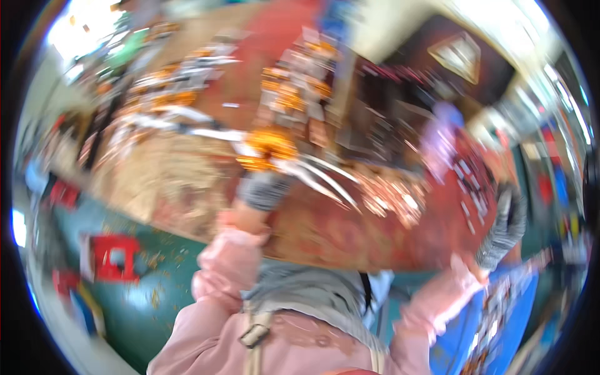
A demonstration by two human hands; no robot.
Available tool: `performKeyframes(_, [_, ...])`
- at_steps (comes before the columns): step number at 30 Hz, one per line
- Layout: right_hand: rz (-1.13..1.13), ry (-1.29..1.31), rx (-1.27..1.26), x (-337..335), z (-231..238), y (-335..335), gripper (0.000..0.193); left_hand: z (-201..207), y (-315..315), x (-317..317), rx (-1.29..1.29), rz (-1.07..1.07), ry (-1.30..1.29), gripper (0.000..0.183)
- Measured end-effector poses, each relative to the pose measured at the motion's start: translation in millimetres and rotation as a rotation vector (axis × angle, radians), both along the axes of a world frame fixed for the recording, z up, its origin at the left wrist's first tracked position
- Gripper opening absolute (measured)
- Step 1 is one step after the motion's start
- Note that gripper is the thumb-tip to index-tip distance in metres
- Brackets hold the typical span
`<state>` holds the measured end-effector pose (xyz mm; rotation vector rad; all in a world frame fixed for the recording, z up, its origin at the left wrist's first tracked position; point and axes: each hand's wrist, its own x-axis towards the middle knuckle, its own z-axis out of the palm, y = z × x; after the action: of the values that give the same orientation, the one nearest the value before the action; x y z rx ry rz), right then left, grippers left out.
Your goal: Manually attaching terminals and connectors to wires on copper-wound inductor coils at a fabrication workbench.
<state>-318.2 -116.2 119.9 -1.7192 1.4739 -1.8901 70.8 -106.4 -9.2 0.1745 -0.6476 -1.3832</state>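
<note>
In a grey knit glove, my left hand [265, 189] is closed on an orange copper-wire coil [270, 147] with white leads [322, 178] sticking out to both sides. It is above the front part of the worn wooden table [187, 194]. My right hand [505, 222], gloved the same way, hangs by the table's right edge. Motion smears its fingers, and I cannot make out anything in it. Beside it, small silvery pieces [472, 187] lie on the reddish tabletop. A heap of copper-coloured bits [394, 194] lies between my hands.
More orange coils [290, 87] with white parts are piled at the back. A dark box-like thing [387, 112] stands right of them, near a purple object [440, 137]. A blue bin [494, 319] with metal pieces is at lower right. A red stool-like thing [112, 257] stands on the green floor.
</note>
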Motion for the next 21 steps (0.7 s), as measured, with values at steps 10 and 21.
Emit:
performKeyframes(10, [-0.253, 0.923, 0.615, -74, -127, -112, 0.024, 3, -8, 5, -0.119, -0.05, -0.287, 0.064])
performKeyframes(21, [-0.249, 0.805, 0.943, -92, -111, -137, 0.034, 16, -12, -18, -0.093, 0.091, -0.301, 0.042])
